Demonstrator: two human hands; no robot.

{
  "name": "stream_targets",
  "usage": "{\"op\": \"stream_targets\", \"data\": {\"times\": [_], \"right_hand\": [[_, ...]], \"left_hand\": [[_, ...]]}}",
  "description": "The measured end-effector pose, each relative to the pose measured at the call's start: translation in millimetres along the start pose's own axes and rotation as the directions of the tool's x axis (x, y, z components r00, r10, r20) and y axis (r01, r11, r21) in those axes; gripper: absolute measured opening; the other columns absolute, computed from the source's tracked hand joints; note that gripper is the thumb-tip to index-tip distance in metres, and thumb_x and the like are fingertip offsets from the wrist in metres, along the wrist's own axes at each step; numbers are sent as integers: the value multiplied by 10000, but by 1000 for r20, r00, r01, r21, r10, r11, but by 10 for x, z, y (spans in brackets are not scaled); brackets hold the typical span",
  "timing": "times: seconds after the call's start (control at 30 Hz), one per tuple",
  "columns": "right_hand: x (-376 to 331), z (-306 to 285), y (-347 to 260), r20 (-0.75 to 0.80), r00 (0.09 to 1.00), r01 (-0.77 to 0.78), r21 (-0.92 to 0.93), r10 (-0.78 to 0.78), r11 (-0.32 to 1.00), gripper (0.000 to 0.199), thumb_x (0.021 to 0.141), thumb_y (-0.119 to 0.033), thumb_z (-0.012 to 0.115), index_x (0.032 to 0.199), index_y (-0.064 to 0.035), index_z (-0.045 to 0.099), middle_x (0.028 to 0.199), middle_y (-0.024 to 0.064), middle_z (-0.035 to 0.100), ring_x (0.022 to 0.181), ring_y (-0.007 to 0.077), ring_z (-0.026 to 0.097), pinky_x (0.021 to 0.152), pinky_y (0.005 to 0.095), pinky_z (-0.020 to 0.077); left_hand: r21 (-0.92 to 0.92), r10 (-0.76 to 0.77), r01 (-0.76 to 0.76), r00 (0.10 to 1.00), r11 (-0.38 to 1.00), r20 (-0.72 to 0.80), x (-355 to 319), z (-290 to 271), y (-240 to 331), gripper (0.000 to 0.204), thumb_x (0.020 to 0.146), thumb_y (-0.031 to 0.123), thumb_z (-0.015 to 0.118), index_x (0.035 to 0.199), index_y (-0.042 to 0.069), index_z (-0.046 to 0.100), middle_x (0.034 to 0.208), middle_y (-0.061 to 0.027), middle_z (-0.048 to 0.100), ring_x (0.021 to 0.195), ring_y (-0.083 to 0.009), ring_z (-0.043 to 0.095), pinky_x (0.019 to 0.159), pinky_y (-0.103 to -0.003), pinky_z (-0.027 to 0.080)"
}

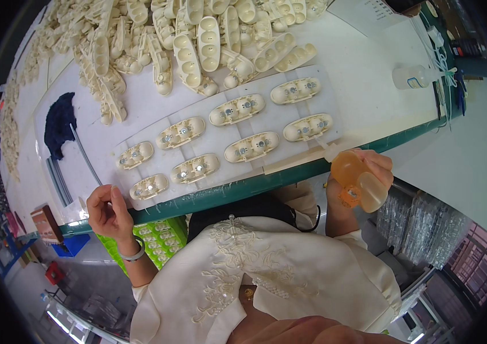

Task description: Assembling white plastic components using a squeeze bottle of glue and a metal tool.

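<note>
My right hand (374, 166) is wrapped round an amber squeeze bottle (348, 169), tilted with its thin nozzle toward the right end of the near row. The nozzle tip is at the lower edge of a cream oval plastic shell (307, 127); I cannot tell whether it touches. Several such shells, with shiny silver round pieces inside, lie in two rows on a pale flat board (192, 137). At the table's front edge, my left hand (109, 212) has its fingers curled in, close to one end of a thin grey rod (86, 155). Anything inside those fingers is hidden.
A large heap of cream plastic shells (197, 46) covers the far side. At left are a dark blue cloth (60, 123) and more grey rods (59, 182). A clear bottle (409, 77) lies at the right. A green tray (160, 241) sits below the table's green edge (226, 195).
</note>
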State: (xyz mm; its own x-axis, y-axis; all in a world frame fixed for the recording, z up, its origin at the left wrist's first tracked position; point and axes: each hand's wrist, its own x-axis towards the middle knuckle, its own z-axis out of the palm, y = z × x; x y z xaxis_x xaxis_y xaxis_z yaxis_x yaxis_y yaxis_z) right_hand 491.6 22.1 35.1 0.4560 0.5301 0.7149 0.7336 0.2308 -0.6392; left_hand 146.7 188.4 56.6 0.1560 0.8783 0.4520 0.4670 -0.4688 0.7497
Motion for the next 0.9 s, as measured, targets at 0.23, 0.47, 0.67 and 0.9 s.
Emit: {"op": "stream_targets", "data": {"times": [0.23,0.47,0.67,0.9], "right_hand": [[-77,35,24,-79,995,-48,71,53,996,407,797,-228,703,976,3,420,922,122,469,712,192,579,591,263,507],[-64,-9,82,-181,982,-46,36,51,998,398,807,-217,691,992,1,414,934,115,468,707,180,576,585,246,511],[-80,-76,119,-132,991,-31,-24,28,999,379,818,-219,678,986,2,420,933,115,468,711,170,572,579,249,502],[-52,-29,86,-134,990,-49,-31,45,998,355,815,-218,683,969,0,449,928,109,471,699,162,562,589,239,493]], "left_hand": [[20,14,-14,1000,1000,17,39,43,59,99,823,-62,578,919,-47,560,640,-15,546,521,-31,429,488,-153,313],[30,31,-31,999,999,20,50,57,61,107,829,-48,583,932,-42,557,627,-11,533,507,-27,416,464,-155,297],[58,44,-45,999,997,17,51,64,59,110,833,-32,589,937,-35,557,634,-11,537,509,-25,420,463,-150,302],[44,-11,11,1000,999,13,35,40,66,111,836,-20,594,941,-26,560,640,-9,543,495,-16,419,447,-139,303]]}}
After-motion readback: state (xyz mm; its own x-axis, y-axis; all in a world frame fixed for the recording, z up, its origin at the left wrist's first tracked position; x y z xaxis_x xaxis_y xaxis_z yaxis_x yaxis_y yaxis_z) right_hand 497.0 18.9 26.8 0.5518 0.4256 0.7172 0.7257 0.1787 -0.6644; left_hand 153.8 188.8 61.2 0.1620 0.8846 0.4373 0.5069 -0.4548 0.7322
